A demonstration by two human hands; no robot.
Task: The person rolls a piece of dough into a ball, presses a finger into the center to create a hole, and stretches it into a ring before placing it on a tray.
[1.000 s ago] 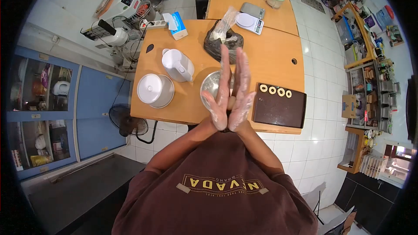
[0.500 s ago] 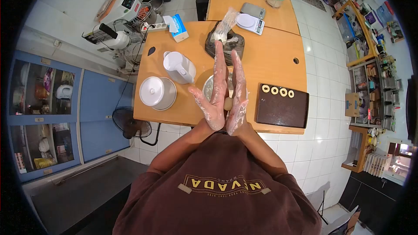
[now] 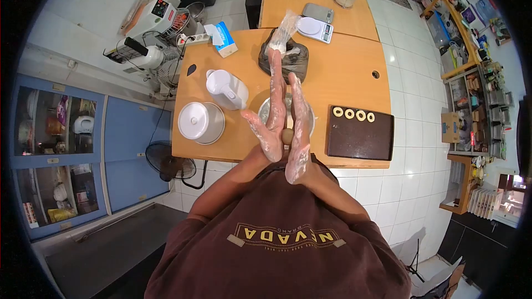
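My left hand (image 3: 272, 112) and my right hand (image 3: 299, 133) are pressed flat against each other, fingers straight, both dusted with flour. A small tan piece of dough (image 3: 287, 136) sits squeezed between the palms. The hands hover over a metal bowl (image 3: 265, 109) on the wooden table (image 3: 343, 77). To the right lies a dark tray (image 3: 357, 138) carrying several dough rings (image 3: 353, 114) in a row along its far edge.
A white kettle (image 3: 226, 88) and a lidded white pot (image 3: 199, 122) stand left of the bowl. A black bag with a clear plastic bag (image 3: 285, 50), a tissue box (image 3: 223, 39) and two scales (image 3: 313, 25) sit farther back. A mixer (image 3: 152, 19) stands off-table at left.
My right hand has slid back toward my body while my left hand pushed forward, rolling the dough between the palms. The view has shifted slightly.
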